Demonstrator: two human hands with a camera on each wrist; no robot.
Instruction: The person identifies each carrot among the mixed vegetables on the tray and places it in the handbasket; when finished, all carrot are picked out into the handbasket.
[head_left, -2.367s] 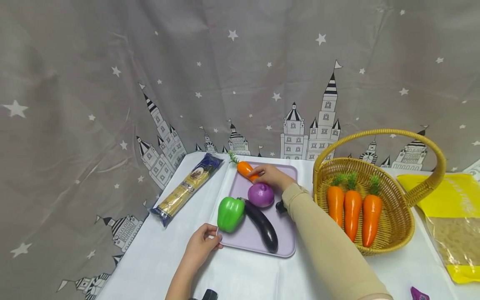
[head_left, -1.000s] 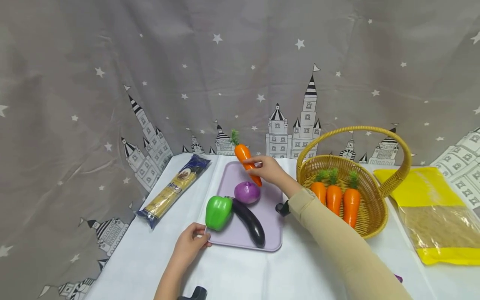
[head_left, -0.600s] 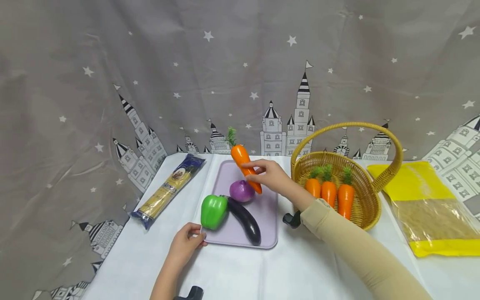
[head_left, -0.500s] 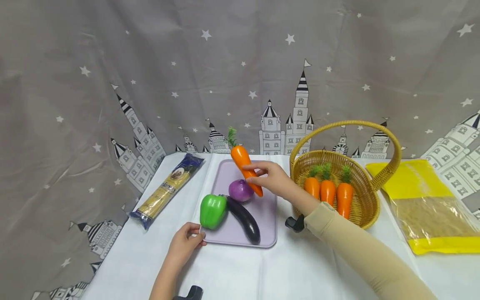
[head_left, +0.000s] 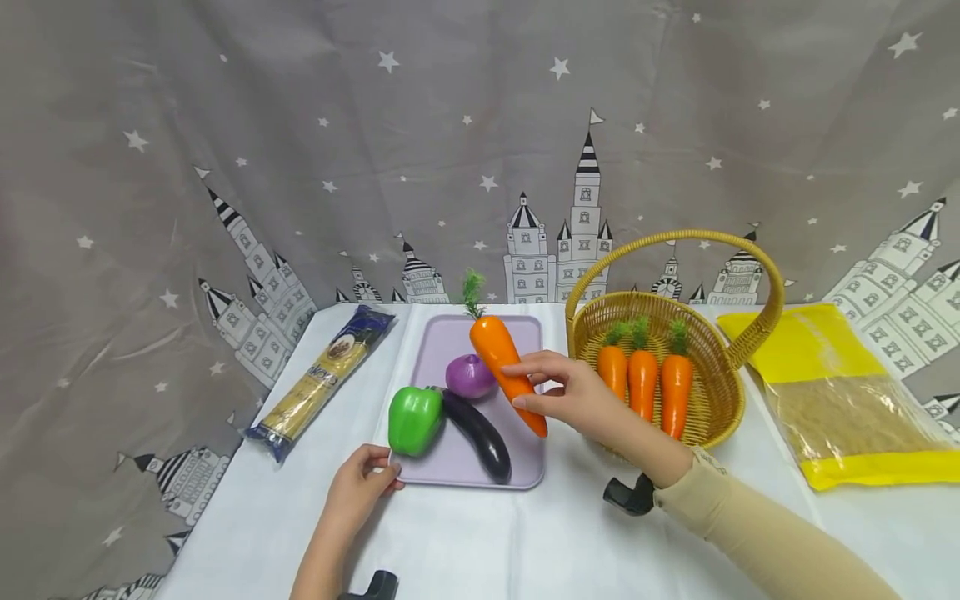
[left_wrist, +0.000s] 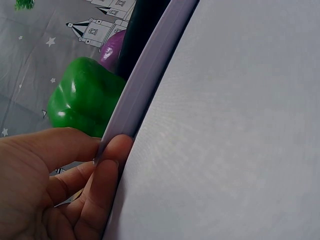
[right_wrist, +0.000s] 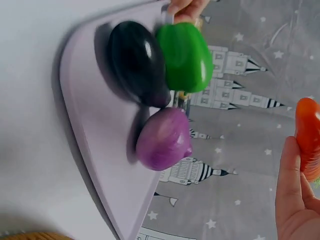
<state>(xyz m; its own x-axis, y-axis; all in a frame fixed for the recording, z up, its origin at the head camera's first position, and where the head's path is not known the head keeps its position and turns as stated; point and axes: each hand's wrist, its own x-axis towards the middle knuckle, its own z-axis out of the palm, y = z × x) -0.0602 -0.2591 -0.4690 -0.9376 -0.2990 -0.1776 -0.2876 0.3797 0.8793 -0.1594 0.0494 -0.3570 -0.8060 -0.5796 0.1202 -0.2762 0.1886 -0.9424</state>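
My right hand (head_left: 577,396) pinches an orange carrot (head_left: 497,348) with a leafy green top, tilted and lifted over the right part of the lilac tray (head_left: 444,335). In the right wrist view the carrot shows at the right edge, against the fingers. My left hand (head_left: 356,487) holds the tray's near left corner between thumb and fingers; the left wrist view shows the rim (left_wrist: 131,102) in that pinch. On the tray lie a green bell pepper (head_left: 415,421), a dark eggplant (head_left: 480,437) and a purple onion (head_left: 470,377).
A wicker basket (head_left: 708,358) with a tall handle stands right of the tray, with three carrots (head_left: 677,392) inside. Farther right lies a yellow-and-clear bag (head_left: 847,408). A pasta pack (head_left: 322,379) lies to the left. A grey patterned curtain (head_left: 450,150) hangs behind.
My right hand has lifted the carrot from the tray's far end and carried it toward me and to the right. My left hand has stayed at the tray corner. The head view has shifted.
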